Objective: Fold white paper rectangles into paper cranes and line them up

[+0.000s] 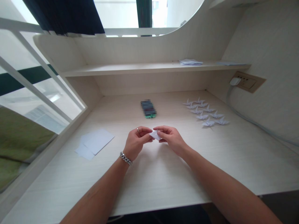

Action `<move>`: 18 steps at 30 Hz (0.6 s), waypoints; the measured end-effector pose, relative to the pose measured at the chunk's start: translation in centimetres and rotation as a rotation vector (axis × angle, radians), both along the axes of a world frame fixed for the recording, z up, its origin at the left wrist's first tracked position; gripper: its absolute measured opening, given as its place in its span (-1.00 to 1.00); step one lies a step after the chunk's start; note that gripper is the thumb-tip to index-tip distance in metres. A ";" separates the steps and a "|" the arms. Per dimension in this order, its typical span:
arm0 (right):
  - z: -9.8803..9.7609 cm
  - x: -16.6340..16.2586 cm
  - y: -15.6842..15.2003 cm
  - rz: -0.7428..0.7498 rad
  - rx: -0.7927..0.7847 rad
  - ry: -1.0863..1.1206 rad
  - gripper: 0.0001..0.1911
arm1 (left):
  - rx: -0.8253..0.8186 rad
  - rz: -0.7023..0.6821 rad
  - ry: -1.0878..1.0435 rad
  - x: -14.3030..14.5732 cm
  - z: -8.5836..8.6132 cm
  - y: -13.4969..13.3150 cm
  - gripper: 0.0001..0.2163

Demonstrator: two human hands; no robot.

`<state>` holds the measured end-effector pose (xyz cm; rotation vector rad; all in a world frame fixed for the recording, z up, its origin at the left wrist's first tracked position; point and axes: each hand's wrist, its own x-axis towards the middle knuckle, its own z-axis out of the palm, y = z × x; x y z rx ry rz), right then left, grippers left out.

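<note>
A small piece of folded white paper (154, 134) is held between both hands, just above the middle of the desk. My left hand (137, 140), with a ring on one finger and a chain bracelet at the wrist, pinches its left corner. On the other side my right hand (171, 138) grips it between thumb and fingers. Several folded paper cranes (202, 116) stand in two rows to the right. Loose white paper sheets (98, 141) lie overlapping at the left.
Beyond my hands lies a phone (148, 109) with a green edge, its screen blurred. A shelf (130, 69) spans the back, bearing a paper stack (190, 62). At the right, a grey cable (252, 119) runs from a wall socket (249, 81). White rails (35, 77) border the left.
</note>
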<state>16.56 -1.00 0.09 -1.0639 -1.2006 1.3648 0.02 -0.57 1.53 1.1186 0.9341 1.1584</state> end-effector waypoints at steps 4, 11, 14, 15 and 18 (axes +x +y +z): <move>0.0 0.1 -0.3 -0.211 0.257 -0.295 -0.76 | 0.031 0.069 0.028 0.2 0.0 0.0 -0.76; 0.3 -0.4 -0.8 -0.118 0.358 -0.468 -0.73 | 0.095 0.120 0.018 0.3 -0.2 0.0 -0.72; 0.1 -0.6 -0.7 -0.054 0.292 -0.401 -0.71 | 0.122 0.094 0.057 0.4 -0.5 0.0 -0.73; 0.1 -0.6 -0.7 -0.047 0.285 -0.387 -0.72 | 0.127 0.085 0.067 0.4 -0.5 0.0 -0.74; 0.1 -0.7 -0.7 -0.079 0.298 -0.399 -0.70 | 0.127 0.070 0.068 0.7 -0.7 -0.1 -0.75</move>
